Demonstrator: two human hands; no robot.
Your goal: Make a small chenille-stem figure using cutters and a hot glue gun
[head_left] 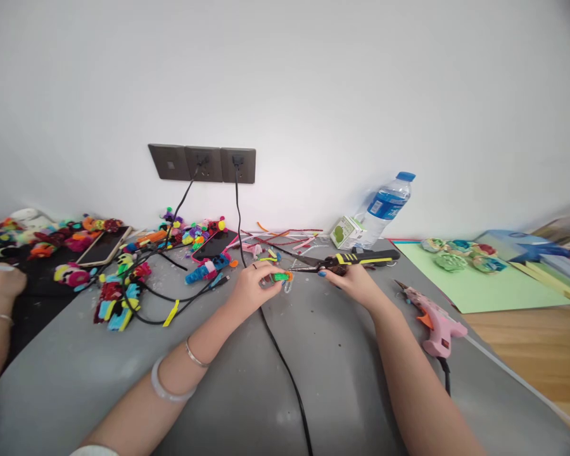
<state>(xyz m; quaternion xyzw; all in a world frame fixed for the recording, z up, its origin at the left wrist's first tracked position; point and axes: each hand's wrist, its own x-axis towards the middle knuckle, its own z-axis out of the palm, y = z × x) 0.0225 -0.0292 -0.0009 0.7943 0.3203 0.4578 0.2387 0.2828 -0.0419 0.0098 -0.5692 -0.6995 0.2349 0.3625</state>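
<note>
My left hand (pixel 253 290) pinches a small green and orange fuzzy pipe-cleaner piece (pixel 281 277) between thumb and fingertips, above the middle of the grey table. My right hand (pixel 354 284) is closed around scissors (pixel 368 257) with a black and yellow handle. Their blades point left, parted, with the lower tip close to the piece; whether it touches cannot be made out. A clear looped bit (pixel 287 286) hangs just below the piece. Loose pipe cleaners (pixel 289 237) lie behind both hands.
Colourful pipe-cleaner figures (pixel 116 297), phones (pixel 104 246) and black cables (pixel 285 361) spread leftward. A water bottle (pixel 384 212) and small box (pixel 346 232) stand at the wall. Right are a pink glue gun (pixel 439 323) and green paper (pixel 494 294). Another person's hand (pixel 0 288) is far left.
</note>
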